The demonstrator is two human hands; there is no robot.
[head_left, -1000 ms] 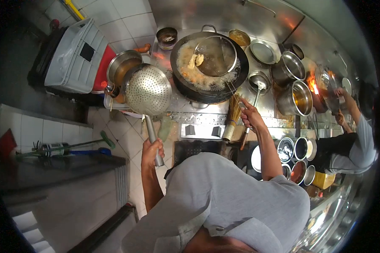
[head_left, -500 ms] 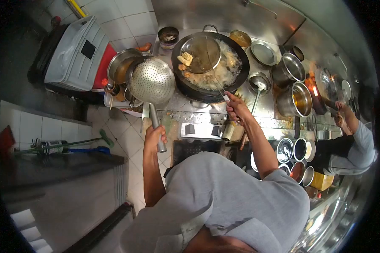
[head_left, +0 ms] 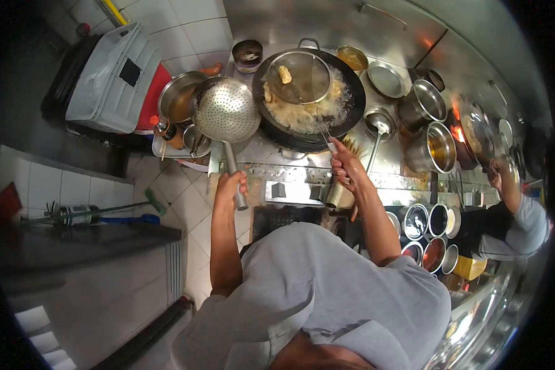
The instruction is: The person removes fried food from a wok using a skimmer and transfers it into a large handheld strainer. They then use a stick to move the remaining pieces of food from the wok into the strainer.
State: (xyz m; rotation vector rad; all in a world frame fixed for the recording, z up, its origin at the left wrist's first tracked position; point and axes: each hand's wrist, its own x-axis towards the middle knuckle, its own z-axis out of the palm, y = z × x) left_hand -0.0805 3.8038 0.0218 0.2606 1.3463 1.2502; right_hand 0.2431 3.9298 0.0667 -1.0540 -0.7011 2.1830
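Note:
My left hand (head_left: 230,185) grips the long handle of a perforated metal colander ladle (head_left: 226,112), held up just left of the black wok (head_left: 345,117). My right hand (head_left: 345,164) holds the handle of a wire mesh skimmer (head_left: 299,77) that rests in the wok's bubbling oil. One fried piece (head_left: 285,74) lies in the skimmer; more fried food (head_left: 296,114) floats in the oil below it.
Steel pots (head_left: 422,102) and an oil pot (head_left: 441,145) stand right of the wok, a ladle (head_left: 379,123) between. Sauce bowls (head_left: 428,225) line the counter. Another person (head_left: 512,209) works at a flaming burner (head_left: 457,129). A grey bin (head_left: 111,77) sits far left.
The colander ladle has moved right, closer to the wok. My right hand shifted left and took the skimmer handle, and the skimmer swung across the oil, now carrying one piece.

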